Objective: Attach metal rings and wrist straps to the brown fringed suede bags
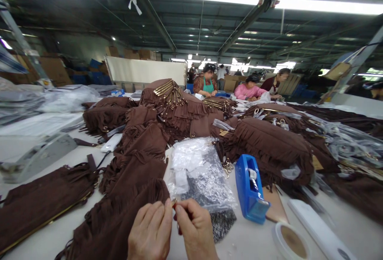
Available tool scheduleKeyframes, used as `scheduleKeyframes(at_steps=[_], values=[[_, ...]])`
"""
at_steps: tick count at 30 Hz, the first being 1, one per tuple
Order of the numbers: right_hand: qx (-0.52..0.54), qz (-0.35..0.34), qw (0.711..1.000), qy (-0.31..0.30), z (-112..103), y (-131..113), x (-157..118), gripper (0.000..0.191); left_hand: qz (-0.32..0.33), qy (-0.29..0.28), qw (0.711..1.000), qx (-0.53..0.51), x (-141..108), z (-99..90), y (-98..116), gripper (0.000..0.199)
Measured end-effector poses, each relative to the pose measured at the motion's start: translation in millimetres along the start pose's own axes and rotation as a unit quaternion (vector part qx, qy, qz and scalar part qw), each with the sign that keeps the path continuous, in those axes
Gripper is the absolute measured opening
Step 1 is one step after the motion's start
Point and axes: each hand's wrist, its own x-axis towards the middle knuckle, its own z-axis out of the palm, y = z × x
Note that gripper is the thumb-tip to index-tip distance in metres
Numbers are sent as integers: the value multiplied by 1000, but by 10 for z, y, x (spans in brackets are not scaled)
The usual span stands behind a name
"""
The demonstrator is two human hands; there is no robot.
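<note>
My left hand and my right hand meet at the near middle of the table, both closed in a pinch. Between their fingertips shows a small gold and reddish piece; its kind is too small to make out, and the fingers cover most of it. A dark brown fringed suede bag lies against my left hand, reaching away to the left. Just beyond my right hand rests a clear plastic bag with white tissue and a black-and-white patterned content.
A blue tape dispenser, a tape roll and a long white device lie to the right. Brown fringed bags are heaped ahead. A grey device stands left. Several people sit or stand across the table.
</note>
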Motion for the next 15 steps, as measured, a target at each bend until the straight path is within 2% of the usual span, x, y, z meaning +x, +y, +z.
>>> scheduleKeyframes(at_steps=[4,7,11,13,15], values=[[29,48,998,31,6,-55,37,23,8,-2,1000,-9,-18,38,12,22],[56,68,995,37,14,-21,52,19,-16,9,999,-36,25,50,25,20],[105,94,989,34,32,43,62,14,-99,31,987,-120,105,35,41,15],[117,96,988,38,46,55,72,13,-151,10,975,-160,102,28,43,15],[110,92,989,39,63,70,87,15,-212,-35,956,-197,69,31,42,15]])
